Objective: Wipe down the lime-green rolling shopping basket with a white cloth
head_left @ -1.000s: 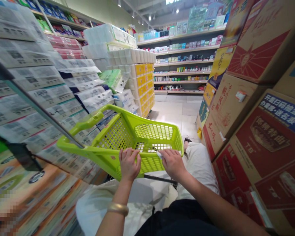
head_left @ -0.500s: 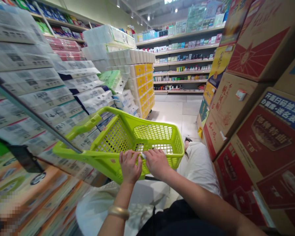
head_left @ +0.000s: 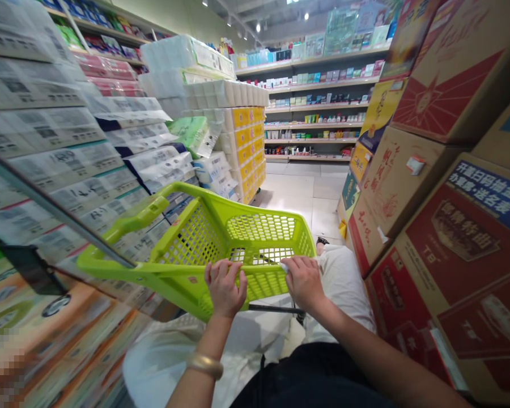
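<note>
A lime-green plastic shopping cart (head_left: 261,218) with a perforated basket stands in front of me, its near rim crossing the middle of the view. My left hand (head_left: 225,288) has its fingers curled over that rim, the thumb lying along the outer wall. A gold-coloured bangle (head_left: 204,366) is on the left wrist. Further along the rim, close to the basket's right end, my right hand (head_left: 305,283) presses down with bent fingers. A bit of a white wipe (head_left: 284,267) pokes out beneath its fingertips; most of it is hidden.
Stacked cartons (head_left: 446,238) rise close on my right. Tissue packs (head_left: 68,130) are piled on the left, with yellow-and-white packs (head_left: 249,150) behind the cart. Shelves of small goods (head_left: 318,105) line the back wall beyond the tiled floor (head_left: 289,192). A metal pole (head_left: 63,209) slants down to the cart.
My right hand has slid right along the near rim with the white wipe, away from my left hand. The left hand keeps its place; the cart has shifted slightly left in view.
</note>
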`<state>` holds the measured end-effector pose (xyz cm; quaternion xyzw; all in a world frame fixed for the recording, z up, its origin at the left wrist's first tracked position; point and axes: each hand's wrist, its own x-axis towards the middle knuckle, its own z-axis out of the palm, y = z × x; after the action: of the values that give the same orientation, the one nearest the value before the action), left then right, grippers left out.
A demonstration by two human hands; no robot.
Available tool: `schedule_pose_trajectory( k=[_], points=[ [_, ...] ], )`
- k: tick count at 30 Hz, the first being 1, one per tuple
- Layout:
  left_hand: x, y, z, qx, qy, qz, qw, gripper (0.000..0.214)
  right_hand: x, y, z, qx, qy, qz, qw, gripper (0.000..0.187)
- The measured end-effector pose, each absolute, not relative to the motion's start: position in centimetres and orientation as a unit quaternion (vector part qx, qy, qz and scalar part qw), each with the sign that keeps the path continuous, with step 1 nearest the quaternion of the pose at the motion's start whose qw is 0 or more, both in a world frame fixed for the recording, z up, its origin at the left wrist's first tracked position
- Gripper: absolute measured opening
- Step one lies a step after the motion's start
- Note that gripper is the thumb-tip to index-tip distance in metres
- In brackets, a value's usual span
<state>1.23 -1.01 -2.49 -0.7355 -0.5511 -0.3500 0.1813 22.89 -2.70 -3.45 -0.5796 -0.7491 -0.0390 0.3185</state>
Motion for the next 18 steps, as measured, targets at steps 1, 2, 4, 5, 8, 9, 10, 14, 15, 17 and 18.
schedule_pose_trajectory(
  k=[1,2,4,5,8,9,10,14,15,17,18],
  points=[
    [1.3,-1.0,-2.5,-0.734,-0.553,-0.350,0.182,0.019,21.8,-2.5,-3.2,-0.580,-0.750,-0.039,0.315,0.029],
    [1.4,-1.0,-2.4,-0.734,-0.553,-0.349,0.183,0.019,20.5,-2.3,-2.9,-0.573,-0.758,-0.039,0.309,0.028],
    [1.5,-1.0,-2.4,-0.736,-0.551,-0.348,0.185,0.021,17.9,-1.8,-2.1,-0.547,-0.784,-0.038,0.290,0.026],
    [1.4,-1.0,-2.4,-0.738,-0.549,-0.347,0.185,0.021,16.8,-1.5,-1.8,-0.538,-0.793,-0.038,0.284,0.023],
    [1.1,-0.8,-2.5,-0.743,-0.540,-0.348,0.186,0.022,15.0,-0.9,-1.3,-0.515,-0.810,-0.039,0.278,0.019],
    [1.0,-0.8,-2.5,-0.746,-0.536,-0.348,0.188,0.023,15.0,-0.8,-1.4,-0.506,-0.815,-0.042,0.280,0.020],
    [0.9,-0.7,-2.5,-0.748,-0.532,-0.348,0.191,0.023,15.4,-0.7,-1.5,-0.497,-0.819,-0.045,0.284,0.022],
    [0.8,-0.6,-2.7,-0.751,-0.521,-0.353,0.200,0.021,19.2,-1.1,-2.8,-0.485,-0.817,-0.054,0.307,0.030],
    [0.8,-0.6,-2.8,-0.750,-0.520,-0.357,0.201,0.021,20.4,-1.2,-3.2,-0.490,-0.811,-0.054,0.315,0.031],
    [1.0,-0.7,-2.8,-0.746,-0.518,-0.365,0.202,0.020,22.4,-1.6,-3.7,-0.501,-0.797,-0.055,0.332,0.032],
    [1.1,-0.8,-2.9,-0.745,-0.519,-0.368,0.202,0.020,23.1,-1.8,-3.9,-0.507,-0.791,-0.055,0.339,0.032]
  ],
)
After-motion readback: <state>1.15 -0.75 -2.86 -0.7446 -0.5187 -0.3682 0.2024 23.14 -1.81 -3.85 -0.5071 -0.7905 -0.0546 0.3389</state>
